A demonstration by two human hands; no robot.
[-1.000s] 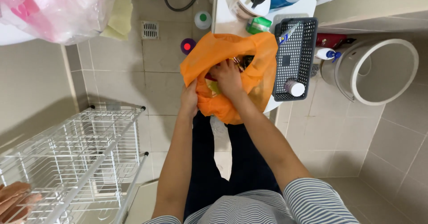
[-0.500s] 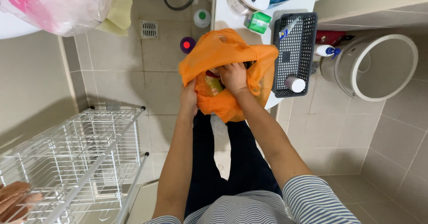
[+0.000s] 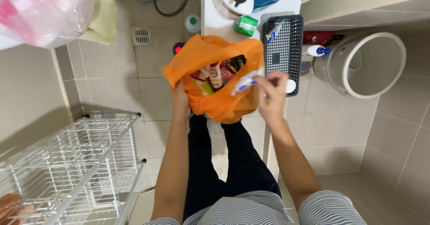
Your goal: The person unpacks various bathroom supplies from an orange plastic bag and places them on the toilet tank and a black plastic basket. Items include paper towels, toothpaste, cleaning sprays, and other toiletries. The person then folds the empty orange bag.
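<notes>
An orange plastic bag point(image 3: 210, 59) hangs open in front of me, with several tubes and small packets showing inside. My left hand point(image 3: 180, 100) grips the bag's near left edge and keeps it open. My right hand point(image 3: 271, 93) is just outside the bag's right side, pinching a small white and blue tube point(image 3: 245, 82) that it holds above the bag's rim.
A black perforated basket point(image 3: 283, 50) sits on a white counter point(image 3: 211, 16) beyond the bag, beside bottles and a green box point(image 3: 246, 26). A grey bucket point(image 3: 365, 63) stands on the tiled floor at right. A white wire rack point(image 3: 76, 162) stands at lower left.
My right hand has come out of the bag to the right with the white and blue tube. The bag now gapes wider and its contents show. My left hand stays on the bag's edge.
</notes>
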